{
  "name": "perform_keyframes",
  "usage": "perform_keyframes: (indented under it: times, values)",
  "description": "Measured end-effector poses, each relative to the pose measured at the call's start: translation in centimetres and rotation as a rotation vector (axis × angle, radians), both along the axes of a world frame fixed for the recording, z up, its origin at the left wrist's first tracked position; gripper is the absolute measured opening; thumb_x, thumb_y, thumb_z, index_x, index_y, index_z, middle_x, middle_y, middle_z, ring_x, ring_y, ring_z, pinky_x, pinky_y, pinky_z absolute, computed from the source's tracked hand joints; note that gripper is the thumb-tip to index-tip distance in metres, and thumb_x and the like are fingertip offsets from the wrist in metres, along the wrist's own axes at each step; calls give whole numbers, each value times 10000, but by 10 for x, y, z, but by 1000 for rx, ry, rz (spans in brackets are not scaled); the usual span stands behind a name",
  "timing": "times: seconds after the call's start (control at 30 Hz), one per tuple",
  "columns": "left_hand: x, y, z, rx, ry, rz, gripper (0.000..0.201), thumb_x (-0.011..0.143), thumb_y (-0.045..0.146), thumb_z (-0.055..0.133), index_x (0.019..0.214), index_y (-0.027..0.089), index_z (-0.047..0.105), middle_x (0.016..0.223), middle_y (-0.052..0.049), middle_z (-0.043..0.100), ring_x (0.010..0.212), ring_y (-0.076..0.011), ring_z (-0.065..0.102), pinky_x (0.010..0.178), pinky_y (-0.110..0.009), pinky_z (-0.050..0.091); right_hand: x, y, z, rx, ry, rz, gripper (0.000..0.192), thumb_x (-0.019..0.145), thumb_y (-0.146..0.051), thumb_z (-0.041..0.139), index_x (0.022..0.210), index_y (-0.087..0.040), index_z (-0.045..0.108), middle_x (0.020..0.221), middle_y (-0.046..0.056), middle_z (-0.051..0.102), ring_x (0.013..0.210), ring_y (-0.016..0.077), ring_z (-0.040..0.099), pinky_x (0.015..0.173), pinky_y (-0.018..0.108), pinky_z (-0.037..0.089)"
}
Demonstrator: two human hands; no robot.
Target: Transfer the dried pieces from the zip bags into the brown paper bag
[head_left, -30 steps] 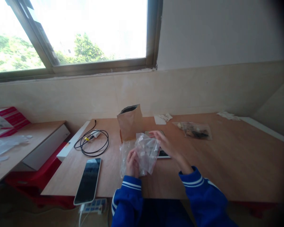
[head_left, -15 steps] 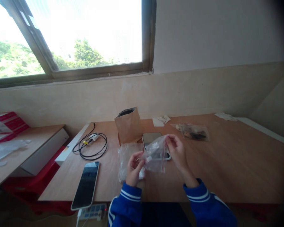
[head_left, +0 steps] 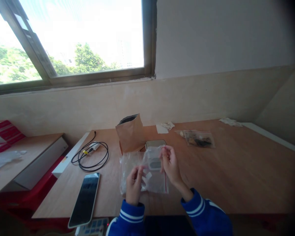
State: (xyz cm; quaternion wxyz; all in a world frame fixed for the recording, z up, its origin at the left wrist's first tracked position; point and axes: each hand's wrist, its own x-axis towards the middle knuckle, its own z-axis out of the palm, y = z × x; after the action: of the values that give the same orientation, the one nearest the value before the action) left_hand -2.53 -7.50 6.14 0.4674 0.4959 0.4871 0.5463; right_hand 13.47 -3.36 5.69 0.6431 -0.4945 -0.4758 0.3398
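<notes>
Between my hands hangs a clear zip-lock bag with a red line along its right side. My left hand pinches its left side, and my right hand pinches the red-lined edge near the top. Through the plastic a small white patch shows, along with a grey and white object on the table. Under and left of the held bag lies a stack of clear plastic bags. Just behind it stands an open brown paper pouch. A flat light-rimmed device lies partly hidden behind the held bag.
A smartphone overhangs the table's front edge at left, above a power strip. Behind it is a coiled black cable. A filled zip-lock bag and crumpled tissue lie towards the back. A pink and white box sits on the left table.
The held bag has spread flatter and lower, its red-lined edge now more upright. My right hand has come down and left slightly. The whole view has shifted a little.
</notes>
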Motion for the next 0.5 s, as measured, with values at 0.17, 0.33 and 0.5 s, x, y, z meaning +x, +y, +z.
perform_keyframes:
  times: [0.17,0.33,0.5]
  values:
    - [-32,4,2,0,30,139,497,725,624,598,866,155,685,631,14,513,428,-56,379,378,-176,299,68,43,-34,37,-245,-254,336,901,-478,351,1096,-212,414,979,96,546,713,217,588,535,347,498]
    - [-57,9,-17,-30,278,253,499,767,635,520,887,169,649,680,-24,571,612,-170,565,558,-271,466,158,84,-86,-28,-882,-570,433,787,-277,480,1156,-53,449,1208,255,450,1177,366,409,941,516,362]
    - [-62,18,-46,168,743,426,502,845,520,443,1124,111,523,985,-154,617,873,-272,605,813,-467,478,180,90,-106,-313,-1207,-625,385,829,-307,501,1147,-91,512,1189,204,480,1054,328,466,865,424,359]
